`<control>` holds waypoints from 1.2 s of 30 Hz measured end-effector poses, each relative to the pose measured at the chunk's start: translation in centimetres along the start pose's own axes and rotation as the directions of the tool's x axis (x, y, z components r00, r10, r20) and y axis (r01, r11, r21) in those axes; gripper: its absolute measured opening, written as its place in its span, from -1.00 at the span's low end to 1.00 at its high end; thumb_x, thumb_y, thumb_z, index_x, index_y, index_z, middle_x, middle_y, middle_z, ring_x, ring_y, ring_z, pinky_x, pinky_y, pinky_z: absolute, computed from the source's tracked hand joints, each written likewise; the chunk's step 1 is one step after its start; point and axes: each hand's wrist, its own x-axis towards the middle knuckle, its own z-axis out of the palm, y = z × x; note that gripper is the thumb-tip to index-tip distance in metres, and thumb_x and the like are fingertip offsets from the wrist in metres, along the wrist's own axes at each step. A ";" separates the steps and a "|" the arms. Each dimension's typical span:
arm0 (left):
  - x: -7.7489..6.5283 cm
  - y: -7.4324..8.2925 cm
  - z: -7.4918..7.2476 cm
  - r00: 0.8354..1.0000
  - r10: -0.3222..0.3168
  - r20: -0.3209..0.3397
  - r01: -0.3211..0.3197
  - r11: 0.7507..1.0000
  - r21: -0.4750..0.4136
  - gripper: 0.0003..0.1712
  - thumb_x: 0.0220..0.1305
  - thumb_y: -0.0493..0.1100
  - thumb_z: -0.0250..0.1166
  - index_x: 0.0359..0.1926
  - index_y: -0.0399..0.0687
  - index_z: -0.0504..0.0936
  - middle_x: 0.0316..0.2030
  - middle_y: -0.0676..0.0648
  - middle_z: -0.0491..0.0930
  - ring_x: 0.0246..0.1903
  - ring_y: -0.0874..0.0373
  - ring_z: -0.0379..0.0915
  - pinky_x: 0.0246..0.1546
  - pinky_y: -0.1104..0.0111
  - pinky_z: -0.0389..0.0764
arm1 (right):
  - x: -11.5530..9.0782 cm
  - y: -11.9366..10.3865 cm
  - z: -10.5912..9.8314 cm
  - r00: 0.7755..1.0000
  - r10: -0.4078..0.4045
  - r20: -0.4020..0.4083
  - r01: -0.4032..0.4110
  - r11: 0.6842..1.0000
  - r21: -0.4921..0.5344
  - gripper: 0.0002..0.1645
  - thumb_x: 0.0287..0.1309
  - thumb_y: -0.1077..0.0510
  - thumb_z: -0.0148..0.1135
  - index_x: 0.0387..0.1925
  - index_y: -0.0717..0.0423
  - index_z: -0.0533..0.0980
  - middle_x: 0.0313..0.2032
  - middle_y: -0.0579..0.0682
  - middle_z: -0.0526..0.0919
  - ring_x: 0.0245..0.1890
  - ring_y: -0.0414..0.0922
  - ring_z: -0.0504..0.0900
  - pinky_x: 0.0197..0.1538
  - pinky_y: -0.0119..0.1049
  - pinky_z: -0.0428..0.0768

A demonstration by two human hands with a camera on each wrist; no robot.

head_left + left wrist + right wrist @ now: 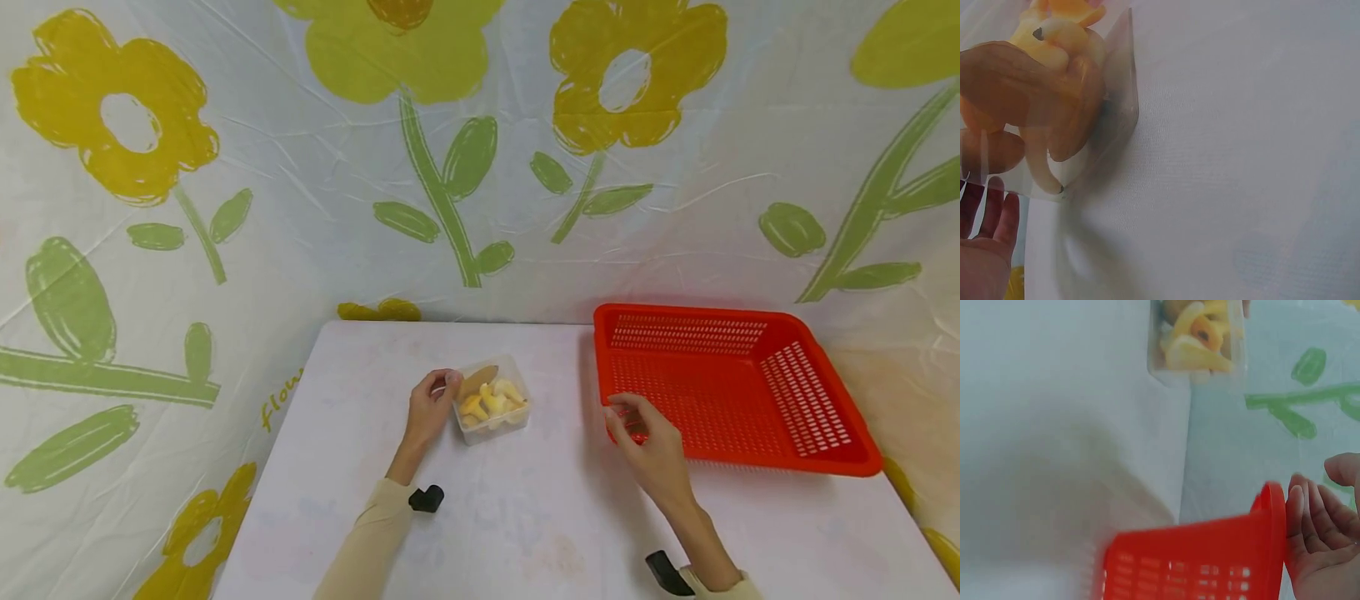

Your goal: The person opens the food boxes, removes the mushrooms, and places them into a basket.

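Note:
A small clear plastic container [497,429] stands on the table, filled with yellow and cream curved pieces [491,402] and smooth brown pieces [477,381]. At its left rim, my left hand [431,408] grips the edge with curled fingers. Fingers [1005,219] show against the clear wall in the left wrist view; the thumb is out of that view. My right hand [654,454] hangs at the near left corner of a red plastic basket [693,392], thumb and fingers apart with nothing between them. In the right wrist view its fingers [1316,515] lie right beside the basket's rim.
The basket has slotted walls and sits at the table's right side. A white table [510,517] lies under everything. Behind and to the left hangs a white cloth [300,167] printed with yellow flowers. Each wrist carries a black device [427,498].

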 end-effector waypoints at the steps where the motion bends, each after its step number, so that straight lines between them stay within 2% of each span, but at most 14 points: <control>1: -0.1 0.0 0.0 1.000 0.003 0.003 -0.002 1.000 -0.007 -0.69 0.44 -0.10 0.34 -0.01 -0.28 0.68 -0.06 -0.20 0.66 0.00 0.00 0.55 0.08 0.24 0.61 | -0.1 -0.2 0.4 1.000 0.004 0.009 -0.004 1.000 0.007 -0.69 0.19 0.38 0.43 -0.03 0.23 0.61 -0.28 -0.05 0.69 -0.37 -0.22 0.60 -0.25 -0.63 0.56; 6: -0.4 0.1 0.2 1.000 0.020 0.014 -0.020 1.000 -0.021 -0.68 0.45 -0.16 0.33 0.02 -0.36 0.66 -0.02 -0.27 0.64 0.02 -0.09 0.55 0.12 0.08 0.59 | -0.4 -1.1 2.2 1.000 -0.011 0.023 0.010 0.999 0.038 -0.74 0.20 0.37 0.42 -0.08 0.20 0.62 -0.31 -0.09 0.69 -0.36 -0.19 0.60 -0.24 -0.61 0.56; 11: -0.7 0.3 0.4 1.000 0.013 0.016 -0.013 1.000 0.007 -0.68 0.47 -0.21 0.28 0.05 -0.44 0.63 -0.01 -0.34 0.63 0.03 -0.15 0.55 0.13 0.04 0.59 | -0.8 -1.7 3.8 0.999 -0.035 0.041 0.032 0.996 0.080 -0.76 0.19 0.37 0.42 -0.11 0.14 0.64 -0.31 -0.13 0.71 -0.36 -0.17 0.64 -0.24 -0.57 0.59; 16: -1.6 2.9 0.2 1.000 0.012 0.025 -0.013 1.000 0.005 -0.71 0.47 -0.25 0.27 0.01 -0.46 0.63 -0.04 -0.35 0.63 0.01 -0.18 0.55 0.11 0.01 0.59 | -1.6 -2.0 5.8 0.996 -0.045 0.082 0.036 0.993 0.117 -0.76 0.20 0.35 0.43 -0.11 0.12 0.64 -0.27 -0.09 0.74 -0.34 -0.17 0.68 -0.21 -0.41 0.69; 18: -1.7 2.6 0.2 0.999 0.015 0.033 -0.015 1.000 -0.007 -0.69 0.47 -0.20 0.29 0.02 -0.41 0.64 -0.03 -0.31 0.64 0.02 -0.14 0.56 0.12 0.04 0.60 | -1.9 -2.0 6.6 0.994 -0.040 0.102 0.026 0.990 0.136 -0.76 0.21 0.33 0.43 -0.10 0.12 0.63 -0.26 -0.11 0.74 -0.33 -0.17 0.68 -0.21 -0.35 0.71; 23: -1.3 0.0 0.2 0.997 0.039 0.072 -0.038 0.999 -0.008 -0.65 0.43 -0.13 0.35 0.10 -0.28 0.64 0.03 -0.21 0.64 0.07 -0.04 0.54 0.16 0.15 0.59 | -2.4 -2.1 8.4 0.988 -0.008 0.155 -0.022 0.982 0.190 -0.81 0.28 0.27 0.40 -0.08 0.16 0.64 -0.27 -0.16 0.74 -0.31 -0.17 0.69 -0.21 -0.28 0.72; 24: -1.4 0.0 0.1 0.995 0.049 0.087 -0.050 0.999 0.003 -0.62 0.42 -0.15 0.36 0.13 -0.28 0.62 0.05 -0.22 0.62 0.09 -0.05 0.53 0.18 0.15 0.58 | -2.5 -2.2 8.7 0.986 0.004 0.166 -0.038 0.980 0.198 -0.81 0.29 0.26 0.39 -0.08 0.18 0.64 -0.28 -0.15 0.74 -0.31 -0.16 0.69 -0.20 -0.27 0.72; 27: -1.8 0.0 -0.2 0.987 0.061 0.150 -0.068 0.997 0.043 -0.44 0.35 -0.13 0.42 0.27 -0.26 0.51 0.17 -0.23 0.55 0.19 -0.10 0.46 0.27 0.05 0.50 | -2.7 -2.3 9.4 0.982 0.038 0.187 -0.080 0.972 0.222 -0.82 0.30 0.24 0.39 -0.09 0.20 0.64 -0.32 -0.09 0.75 -0.33 -0.12 0.70 -0.22 -0.25 0.72; 30: -2.3 -0.1 -0.6 0.969 0.048 0.241 -0.070 0.994 0.083 -0.13 0.25 -0.02 0.50 0.44 -0.22 0.31 0.34 -0.22 0.40 0.32 -0.13 0.33 0.37 -0.02 0.37 | -2.7 -2.4 10.2 0.976 0.080 0.203 -0.131 0.959 0.253 -0.83 0.29 0.24 0.40 -0.11 0.17 0.65 -0.34 0.02 0.75 -0.35 -0.11 0.71 -0.24 -0.27 0.71; 33: -2.7 -0.4 -0.9 0.945 0.024 0.326 -0.063 0.992 0.110 0.13 0.15 0.04 0.57 0.55 -0.16 0.10 0.47 -0.18 0.22 0.44 -0.11 0.17 0.45 0.01 0.24 | -2.8 -2.4 10.8 0.969 0.122 0.214 -0.179 0.946 0.272 -0.87 0.29 0.24 0.40 -0.13 0.10 0.67 -0.35 0.12 0.75 -0.39 -0.11 0.72 -0.26 -0.33 0.70; 36: -2.9 -0.6 -1.2 0.926 0.015 0.377 -0.065 0.990 0.121 0.27 0.08 0.05 0.61 0.59 -0.12 -0.02 0.53 -0.16 0.09 0.50 -0.08 0.07 0.49 0.07 0.18 | -2.9 -2.5 11.3 0.959 0.169 0.229 -0.234 0.925 0.299 -0.90 0.30 0.21 0.40 -0.16 0.09 0.69 -0.33 0.18 0.76 -0.39 -0.02 0.75 -0.27 -0.37 0.70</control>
